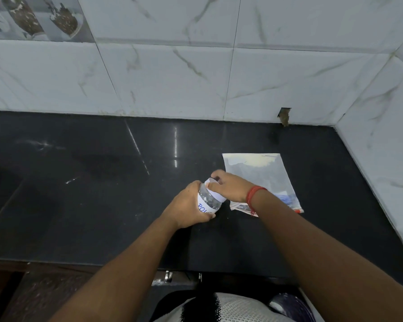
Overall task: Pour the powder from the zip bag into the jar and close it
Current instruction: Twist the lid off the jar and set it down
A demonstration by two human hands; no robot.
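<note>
A small clear plastic jar [208, 201] with a white label in blue writing stands on the black counter [102, 205]. My left hand [187, 205] grips the jar's body from the left. On top sits the jar's white lid [215, 190], with the fingers of my right hand [230, 185] curled round it. A clear zip bag [261, 175] lies flat on the counter just right of the jar, pale powder showing near its far edge. My right wrist, with a red thread band, covers the bag's near left corner.
White marble-look tiled walls [196, 77] close the counter at the back and on the right. The counter's front edge [79, 263] runs below my forearms, with a metal fitting under it. A chipped hole [283, 116] marks the back wall near the corner.
</note>
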